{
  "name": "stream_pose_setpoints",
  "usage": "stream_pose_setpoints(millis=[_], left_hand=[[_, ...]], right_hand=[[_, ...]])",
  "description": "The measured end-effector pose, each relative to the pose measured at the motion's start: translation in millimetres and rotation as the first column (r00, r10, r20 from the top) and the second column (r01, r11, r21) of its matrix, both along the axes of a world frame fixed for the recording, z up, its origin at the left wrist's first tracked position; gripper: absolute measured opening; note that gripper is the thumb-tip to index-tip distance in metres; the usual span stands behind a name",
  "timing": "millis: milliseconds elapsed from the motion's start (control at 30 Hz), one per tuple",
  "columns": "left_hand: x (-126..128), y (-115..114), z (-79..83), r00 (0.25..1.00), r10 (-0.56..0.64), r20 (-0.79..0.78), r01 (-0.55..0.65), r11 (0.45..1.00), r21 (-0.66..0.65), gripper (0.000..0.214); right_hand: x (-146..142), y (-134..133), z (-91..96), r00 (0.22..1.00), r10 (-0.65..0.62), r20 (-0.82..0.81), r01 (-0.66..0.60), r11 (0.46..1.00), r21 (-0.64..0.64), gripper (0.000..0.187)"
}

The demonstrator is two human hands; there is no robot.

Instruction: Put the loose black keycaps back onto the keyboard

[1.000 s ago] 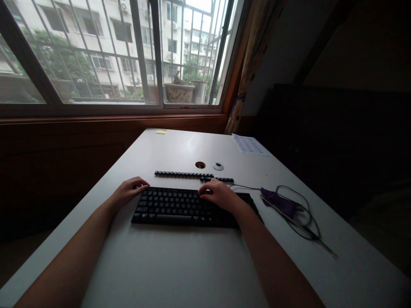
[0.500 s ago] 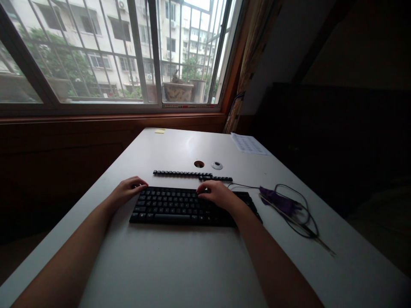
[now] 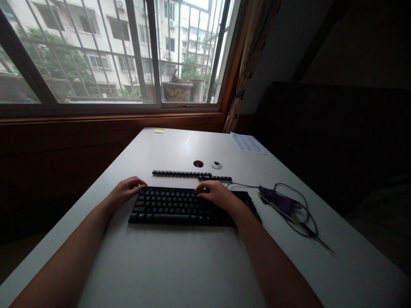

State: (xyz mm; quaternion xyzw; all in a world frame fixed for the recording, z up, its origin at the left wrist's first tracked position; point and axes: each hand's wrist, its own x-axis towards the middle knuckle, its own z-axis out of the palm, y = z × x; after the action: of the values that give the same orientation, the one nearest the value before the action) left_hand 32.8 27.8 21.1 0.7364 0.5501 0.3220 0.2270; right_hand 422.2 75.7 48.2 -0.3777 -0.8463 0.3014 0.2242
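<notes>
A black keyboard (image 3: pixel 170 205) lies flat on the white table. At its far left corner my left hand (image 3: pixel 126 190) is closed, thumb and fingertips against the keyboard's edge. My right hand (image 3: pixel 215 192) is over the upper right of the keys, its thumb and fingers pinched close to the top edge; whatever sits between them is too small or hidden to make out. Just behind the keyboard stands a long row of black keycaps (image 3: pixel 180 173). A shorter row of keycaps (image 3: pixel 221 178) overlaps its right end.
Right of the keyboard are a purple cloth (image 3: pixel 279 200), a looped black cable (image 3: pixel 310 214) and a thin stick-like tool (image 3: pixel 321 244). Behind the keycaps are a round table hole (image 3: pixel 198 164) and a white ring cover (image 3: pixel 216 164). Paper (image 3: pixel 248 143) and yellow notes (image 3: pixel 159 131) lie farther back.
Both hands stay in nearly the same places on the keyboard. The whole view has shifted very slightly; nothing else has visibly moved.
</notes>
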Motion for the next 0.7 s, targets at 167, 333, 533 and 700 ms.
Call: stream_pose_setpoints(millis=[167,333,533,700], left_hand=[[-2.4,1.7,-2.6,1.000,-0.008,0.000,0.008,1.000,-0.001,0.034],[-2.1,2.6,-2.7,1.000,-0.004,-0.001,0.004,1.000,-0.004,0.035],[-1.1,2.0,-2.4,1.000,-0.004,-0.001,0.004,1.000,-0.005,0.035],[-2.1,3.3,-3.7,1.000,0.002,-0.012,-0.001,1.000,0.003,0.035]], right_hand=[[3.5,2.5,0.4,0.997,-0.066,-0.032,0.068,0.995,0.073,0.015],[2.9,5.1,-8.0,0.998,-0.061,-0.005,0.061,0.995,0.082,0.018],[0.8,6.6,-14.4,0.998,-0.047,0.040,0.045,0.998,0.040,0.023],[1.2,10.9,-19.3,0.999,-0.054,0.000,0.054,0.998,-0.020,0.027]])
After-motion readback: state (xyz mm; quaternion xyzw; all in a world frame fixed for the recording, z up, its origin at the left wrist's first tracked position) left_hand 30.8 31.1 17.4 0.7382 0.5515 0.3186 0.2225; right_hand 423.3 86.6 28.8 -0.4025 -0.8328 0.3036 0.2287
